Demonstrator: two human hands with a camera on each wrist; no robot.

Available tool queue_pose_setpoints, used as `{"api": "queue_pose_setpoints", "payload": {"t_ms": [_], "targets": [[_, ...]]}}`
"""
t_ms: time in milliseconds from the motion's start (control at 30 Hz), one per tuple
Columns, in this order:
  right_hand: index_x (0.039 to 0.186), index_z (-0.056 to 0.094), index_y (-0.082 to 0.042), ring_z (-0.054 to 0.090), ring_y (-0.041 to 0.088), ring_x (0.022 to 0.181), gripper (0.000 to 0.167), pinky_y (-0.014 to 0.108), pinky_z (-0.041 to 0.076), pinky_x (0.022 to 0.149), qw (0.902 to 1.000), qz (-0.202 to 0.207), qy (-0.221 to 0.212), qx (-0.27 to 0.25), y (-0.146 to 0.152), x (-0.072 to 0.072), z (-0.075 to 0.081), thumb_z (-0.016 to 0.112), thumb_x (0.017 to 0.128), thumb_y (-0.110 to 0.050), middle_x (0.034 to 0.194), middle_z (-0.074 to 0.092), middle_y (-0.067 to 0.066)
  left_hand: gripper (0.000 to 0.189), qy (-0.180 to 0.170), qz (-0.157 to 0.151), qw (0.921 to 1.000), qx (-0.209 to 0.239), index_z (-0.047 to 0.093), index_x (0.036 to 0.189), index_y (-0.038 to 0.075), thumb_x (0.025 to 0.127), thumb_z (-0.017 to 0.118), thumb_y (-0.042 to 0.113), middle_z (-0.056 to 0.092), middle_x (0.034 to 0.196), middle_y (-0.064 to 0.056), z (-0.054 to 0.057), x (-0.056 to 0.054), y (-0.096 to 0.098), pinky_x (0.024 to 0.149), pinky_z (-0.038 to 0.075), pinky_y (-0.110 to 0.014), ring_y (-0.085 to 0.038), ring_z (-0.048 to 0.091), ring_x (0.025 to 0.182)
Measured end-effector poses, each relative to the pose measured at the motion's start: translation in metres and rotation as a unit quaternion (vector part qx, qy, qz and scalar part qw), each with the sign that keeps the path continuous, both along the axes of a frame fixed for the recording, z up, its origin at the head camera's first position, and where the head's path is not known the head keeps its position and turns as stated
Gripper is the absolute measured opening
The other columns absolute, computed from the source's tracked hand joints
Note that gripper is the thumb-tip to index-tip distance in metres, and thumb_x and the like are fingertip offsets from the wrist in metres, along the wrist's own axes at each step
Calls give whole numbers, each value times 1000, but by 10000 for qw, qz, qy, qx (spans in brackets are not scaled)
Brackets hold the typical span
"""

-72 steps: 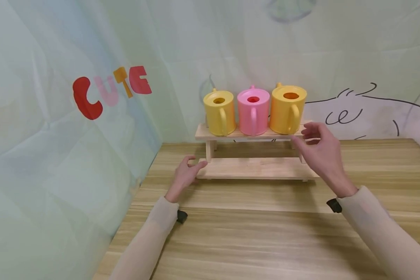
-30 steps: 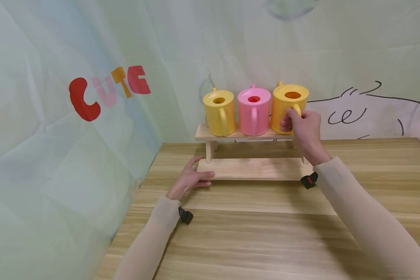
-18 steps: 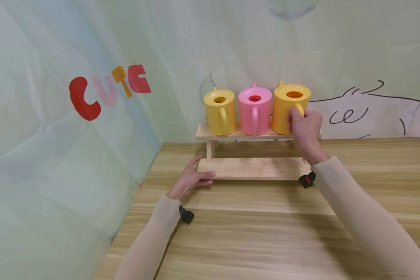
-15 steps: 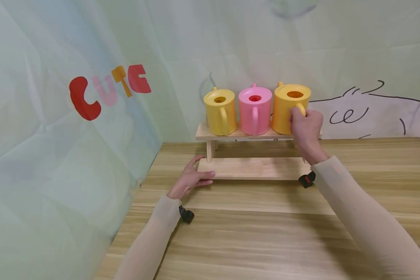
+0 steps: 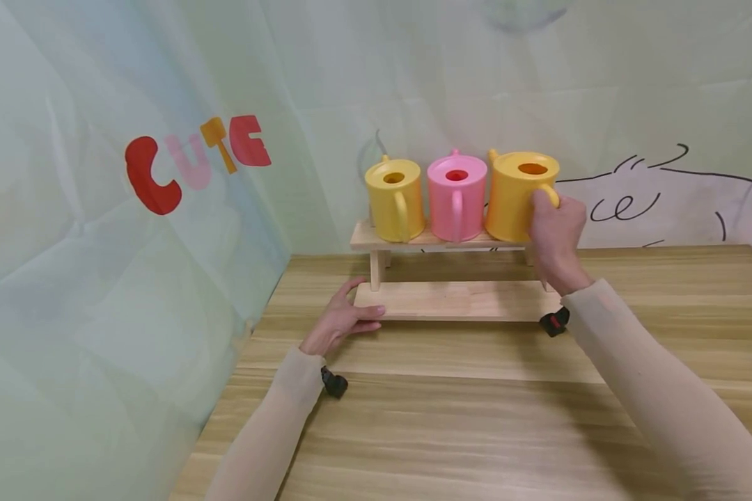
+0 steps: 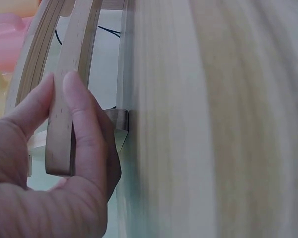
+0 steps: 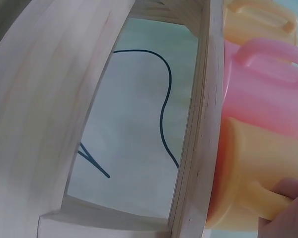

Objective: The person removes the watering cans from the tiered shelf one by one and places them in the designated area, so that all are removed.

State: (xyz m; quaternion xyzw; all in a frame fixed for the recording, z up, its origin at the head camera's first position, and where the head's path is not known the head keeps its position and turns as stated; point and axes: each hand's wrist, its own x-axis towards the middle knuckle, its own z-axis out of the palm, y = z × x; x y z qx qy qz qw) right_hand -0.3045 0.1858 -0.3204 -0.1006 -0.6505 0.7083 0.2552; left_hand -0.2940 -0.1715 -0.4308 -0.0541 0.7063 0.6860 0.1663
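My right hand (image 5: 556, 233) grips the handle of the orange-yellow toy watering can (image 5: 515, 202) at the right end of the upper shelf. Its spout points back and a little left. In the right wrist view only part of that hand (image 7: 292, 218) shows, at the handle. My left hand (image 5: 335, 321) holds the left end of the two-tier wooden stand (image 5: 451, 300) by its lower board. The left wrist view has thumb and fingers pinching this board (image 6: 72, 44) from both faces. A pink watering can (image 5: 443, 209) and a paler yellow one (image 5: 384, 209) stand alongside on the upper shelf.
The stand rests on a wood-grain table (image 5: 451, 417). Close behind it hangs a pale printed cloth (image 5: 658, 111), which also runs along the left side with coloured letters on it.
My right hand came in from the right and took the orange-yellow watering can's handle; the can has since turned slightly, its handle rightward. My left hand tightened round the lower board's end.
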Motion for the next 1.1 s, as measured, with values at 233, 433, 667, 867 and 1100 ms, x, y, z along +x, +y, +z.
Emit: {"api": "queue_pose_setpoints", "payload": {"t_ms": [233,433,667,867,1100], "targets": [[57,50,-15,46,11,46,43,21,41,43,9999,5,111,-86,8,6,1,53,99,-15,49,48,-8,94,-36,5,10000,9,24,173,20,98,75,-8,55,137,-23,0,0,1,70,70,-22,-10,75,76],[56,50,-14,44,9,44,43,19,40,41,9997,-135,158,93,17,15,5,53,99,-14,48,48,-9,92,-48,-28,10000,32,25,172,21,99,75,-6,55,136,-21,-3,0,-2,72,69,-22,-10,73,76],[55,48,-14,40,9,43,44,19,35,40,9987,-330,391,15,34,27,6,52,99,-14,50,45,-9,91,-21,0,10000,40,26,172,19,99,74,-7,57,133,-20,-1,1,-4,71,70,-22,-9,74,76],[55,51,-11,41,10,45,44,18,37,40,9976,-367,555,-207,55,33,5,52,99,-13,51,47,-8,92,-69,48,10000,43,22,173,19,100,73,-7,54,136,-23,-2,2,-9,71,69,-22,-9,74,75],[56,48,-9,37,12,43,42,21,32,41,9952,-444,681,-546,82,40,3,50,98,-10,50,46,-6,90,-52,26,10000,58,22,172,18,101,72,-6,53,136,-22,-1,1,-13,72,69,-22,-9,74,76]]}}
